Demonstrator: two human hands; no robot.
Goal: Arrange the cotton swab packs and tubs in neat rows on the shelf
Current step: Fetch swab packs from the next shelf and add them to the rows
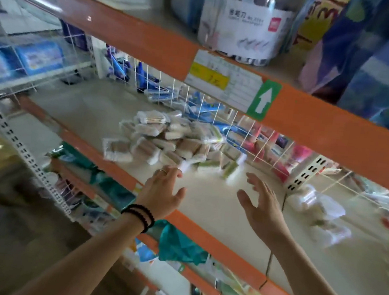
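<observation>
Two hands reach over the shelf point(207, 209), both with fingers spread and holding nothing: the left hand point(162, 191) just short of the heap of cotton swab packs point(166, 140), the right hand point(263, 204) beside it. Clear tubs point(314, 203) stand blurred to the right.

A clear tub point(243, 25) with a white printed label is standing on the upper board near the top centre of the frame, with blue patterned bags point(368, 58) leaning beside it at upper right. A price tag point(220, 78) and a green arrow sticker point(266, 100) are sticking to the orange shelf edge point(132, 37). A white wire divider point(192, 105) is running across mid-frame, blue packets point(40, 57) sitting behind it at left. Teal packaging point(176, 243) is poking out below, at lower centre.
</observation>
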